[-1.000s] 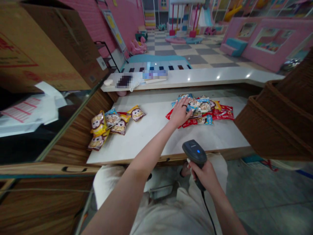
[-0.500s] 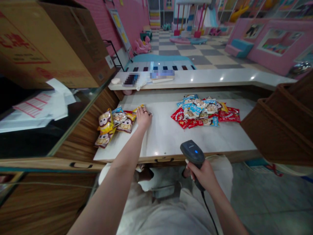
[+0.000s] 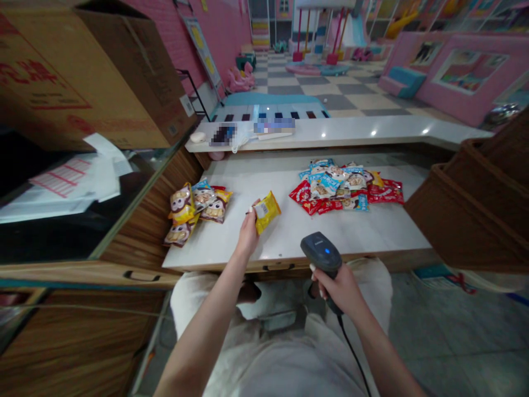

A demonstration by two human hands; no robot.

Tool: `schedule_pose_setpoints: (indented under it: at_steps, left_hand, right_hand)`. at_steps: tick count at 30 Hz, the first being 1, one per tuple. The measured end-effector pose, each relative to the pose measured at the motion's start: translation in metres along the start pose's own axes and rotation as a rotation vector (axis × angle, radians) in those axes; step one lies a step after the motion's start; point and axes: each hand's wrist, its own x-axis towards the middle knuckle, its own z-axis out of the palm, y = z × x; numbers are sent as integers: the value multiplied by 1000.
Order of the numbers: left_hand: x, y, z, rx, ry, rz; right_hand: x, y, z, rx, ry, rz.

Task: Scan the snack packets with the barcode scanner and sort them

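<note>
Head view: above a white counter [image 3: 374,234], between piles of snack packets [image 3: 343,190], the left hand [image 3: 248,234] pinched a yellow snack packet [image 3: 266,212]; the right hand [image 3: 335,289] wrapped a barcode scanner [image 3: 319,251], apparently needing bringing to the packet next.

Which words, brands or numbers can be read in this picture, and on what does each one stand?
None can be read with certainty.
Brown cardboard box: red print, too blurred to read.
Yellow snack packet: small white label, too small to read.
Red and blue snack packets: printing, too small to read.
Black handheld barcode scanner: no readable marking.
</note>
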Motion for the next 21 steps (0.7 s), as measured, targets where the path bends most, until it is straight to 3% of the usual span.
schedule_pose_setpoints:
  at_steps: [3,6,21]
  left_hand:
    - [-16,-7,-4,-201,38,-208]
    - [-20,-10,-8,-275,56,-290]
    - [-32,-9,-3,-199,-4,-288]
  right_hand:
    - [-1,-4,7,-12,-8,-16]
    - [-3,-7,15,-23,0,-17]
    - [-3,-17,38,-103,-96,-84]
